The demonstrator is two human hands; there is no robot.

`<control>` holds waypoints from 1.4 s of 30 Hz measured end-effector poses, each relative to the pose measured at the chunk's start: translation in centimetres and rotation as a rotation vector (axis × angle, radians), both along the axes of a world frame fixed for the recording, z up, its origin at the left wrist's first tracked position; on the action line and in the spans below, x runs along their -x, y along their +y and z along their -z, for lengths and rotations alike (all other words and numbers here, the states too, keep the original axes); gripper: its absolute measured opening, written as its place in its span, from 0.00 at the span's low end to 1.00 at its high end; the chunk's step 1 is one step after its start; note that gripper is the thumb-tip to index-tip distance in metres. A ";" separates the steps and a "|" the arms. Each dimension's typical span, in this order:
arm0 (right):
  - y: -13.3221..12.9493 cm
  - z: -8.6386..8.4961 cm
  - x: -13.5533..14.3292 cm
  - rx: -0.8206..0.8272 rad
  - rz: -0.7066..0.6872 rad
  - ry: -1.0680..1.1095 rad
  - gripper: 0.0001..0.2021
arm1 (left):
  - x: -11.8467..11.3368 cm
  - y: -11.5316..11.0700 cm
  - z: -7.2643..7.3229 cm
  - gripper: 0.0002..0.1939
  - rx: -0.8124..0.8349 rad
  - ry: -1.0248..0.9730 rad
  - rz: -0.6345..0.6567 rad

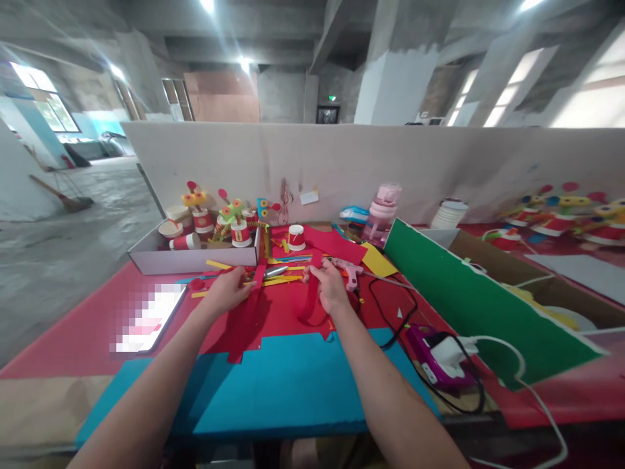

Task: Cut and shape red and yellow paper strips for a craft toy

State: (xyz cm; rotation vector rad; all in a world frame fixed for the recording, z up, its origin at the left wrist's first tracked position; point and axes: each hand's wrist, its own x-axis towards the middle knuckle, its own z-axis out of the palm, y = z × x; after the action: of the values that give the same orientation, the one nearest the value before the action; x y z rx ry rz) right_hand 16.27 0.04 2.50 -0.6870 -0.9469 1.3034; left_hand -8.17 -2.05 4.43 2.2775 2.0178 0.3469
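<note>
My right hand (331,285) is closed in a pinch on a red paper strip (307,306), which curls down below the fingers. My left hand (228,290) has bent fingers closed at the edge of another long red paper strip (252,299) that hangs toward the blue sheet. Between my hands, metal scissors (275,272) lie among yellow paper strips (283,280). A pink glue gun (350,275) rests just right of my right hand. Beyond it, a red-and-white paper cup (295,238) stands upside down.
A blue board (273,384) covers the near table edge. Left are a phone (156,319) and a box (195,262) of paper-cup figures. Right are a purple power strip (434,358) with trailing cables, a green-sided box (469,299) and yellow paper (379,260). A pink bottle (382,212) stands behind.
</note>
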 end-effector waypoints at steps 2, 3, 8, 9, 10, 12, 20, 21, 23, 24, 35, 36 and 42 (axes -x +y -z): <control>0.0 0.2 0.1 -0.004 -0.013 -0.007 0.12 | -1.8 -0.8 0.5 0.24 -0.007 0.065 -0.046; -0.1 0.3 0.2 -0.011 -0.018 -0.014 0.12 | -2.7 -1.1 0.9 0.25 -0.039 0.118 -0.066; -0.3 0.3 0.3 -0.011 -0.027 -0.038 0.11 | -4.8 -1.8 1.8 0.16 -0.136 0.158 -0.018; -0.3 0.3 0.4 -0.004 -0.029 -0.030 0.11 | -4.8 -1.7 1.6 0.16 -0.133 0.150 0.032; -0.3 0.2 0.4 0.002 -0.032 -0.022 0.11 | -4.7 -1.4 1.1 0.16 -0.124 0.146 0.083; -0.3 0.2 0.5 0.011 -0.038 -0.003 0.11 | -4.2 -0.2 -0.2 0.16 -0.105 0.148 0.153; -0.5 -0.2 0.5 0.053 -0.129 0.159 0.11 | -2.2 4.2 -6.0 0.16 -0.207 0.263 0.275; -0.6 -0.3 0.5 0.061 -0.139 0.193 0.11 | -2.8 3.5 -5.8 0.19 -0.212 0.163 0.286; -0.7 -0.8 0.5 0.058 -0.141 0.241 0.12 | -4.8 1.4 -4.6 0.19 -0.146 -0.158 0.377; -0.8 -1.0 0.5 0.047 -0.131 0.256 0.11 | -6.0 0.1 -3.8 0.21 -0.069 -0.333 0.427; -1.4 0.1 -2.9 0.072 0.060 -0.138 0.13 | -1.8 -2.6 -5.2 0.18 0.474 -0.399 0.392; -1.5 0.6 -3.0 0.087 0.060 -0.212 0.12 | -1.0 -2.5 -5.5 0.16 0.402 -0.301 0.337; -2.4 3.2 -1.5 0.104 0.207 -0.718 0.03 | -1.8 -5.9 -2.7 0.16 0.021 -0.154 0.430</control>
State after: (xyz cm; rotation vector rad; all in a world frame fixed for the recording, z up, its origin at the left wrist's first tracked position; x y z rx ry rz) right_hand 17.80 -2.36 -0.73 -1.3473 -1.3371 0.9272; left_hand -6.32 -7.95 7.10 2.4968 1.4053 0.4431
